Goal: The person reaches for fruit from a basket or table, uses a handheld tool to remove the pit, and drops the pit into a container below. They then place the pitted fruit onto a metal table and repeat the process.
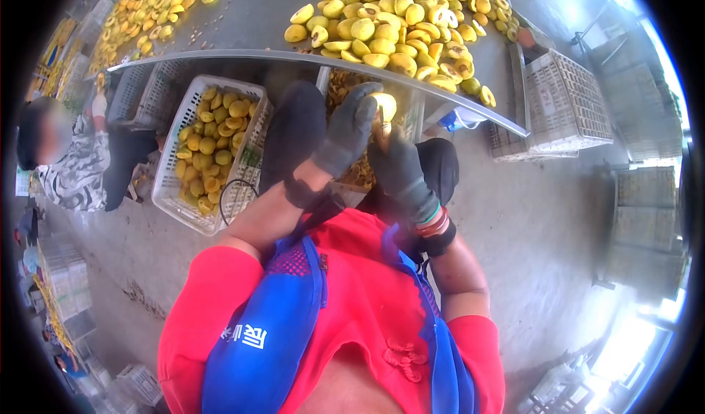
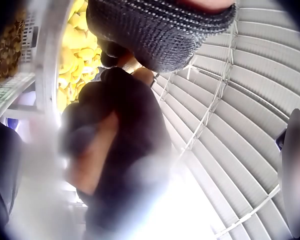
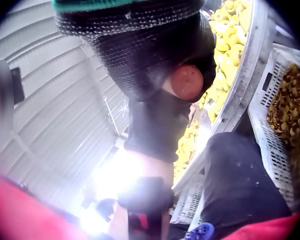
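Landmark: a grey metal-topped table [image 1: 253,17], raised rim along its near edge.

Item in work: one pale yellow rounded fruit piece [image 1: 385,104], held just on the wearer's side of the table rim, between two dark-gloved hands. Whether whole or halved: cannot be told.

Tool: one implement with a round brown wooden handle [image 3: 187,81], held below the fruit piece. Working end: not made out.

Progress, by judgement: partway. Apparently done: a large heap of yellow halved fruit [image 1: 400,32] on the table, straight ahead; a second yellow fruit heap [image 1: 158,10] on the table, farther left. By-product: brown curved scraps [image 3: 290,107] in a white perforated plastic crate [image 3: 266,135], under the near edge of the table. Apparently left: the piece in hand, and possibly the yellow-green rounded fruit [image 1: 213,146] filling a white slatted plastic basket [image 1: 165,183] on the near side of the table, to the wearer's left; whether that stock awaits work cannot be confirmed.

Grip, left hand [image 1: 345,131]: fingers bent about the fruit piece, gap no wider than the fruit; exact finger contacts partly hidden.

Grip, right hand [image 1: 402,170]: closed round the wooden handle, fingers wrapped, butt end protruding; the hand lies close by the left, near the fruit piece.
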Action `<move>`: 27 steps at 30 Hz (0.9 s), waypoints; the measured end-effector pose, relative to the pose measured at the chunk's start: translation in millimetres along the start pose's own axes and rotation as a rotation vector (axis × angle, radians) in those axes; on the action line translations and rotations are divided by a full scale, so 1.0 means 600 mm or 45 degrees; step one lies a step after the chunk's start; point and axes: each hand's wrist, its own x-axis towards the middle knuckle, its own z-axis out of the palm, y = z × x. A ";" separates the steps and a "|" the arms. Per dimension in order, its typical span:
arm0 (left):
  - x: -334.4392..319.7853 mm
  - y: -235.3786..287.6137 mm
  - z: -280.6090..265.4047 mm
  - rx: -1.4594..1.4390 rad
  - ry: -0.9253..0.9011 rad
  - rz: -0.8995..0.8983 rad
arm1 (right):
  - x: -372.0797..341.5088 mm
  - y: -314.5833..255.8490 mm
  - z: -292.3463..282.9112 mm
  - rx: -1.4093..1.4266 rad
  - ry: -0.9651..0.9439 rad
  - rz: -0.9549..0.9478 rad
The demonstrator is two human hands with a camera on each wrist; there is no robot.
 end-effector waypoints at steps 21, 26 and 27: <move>0.005 -0.097 -0.012 -0.030 -0.299 0.102 | -0.002 -0.002 -0.020 0.608 -0.160 -0.251; 0.005 -0.049 -0.041 -0.264 -0.514 -0.152 | -0.010 -0.002 -0.037 1.025 -0.610 0.217; 0.007 -0.046 -0.043 -0.301 -0.542 -0.149 | -0.010 0.000 -0.031 0.952 -0.521 0.031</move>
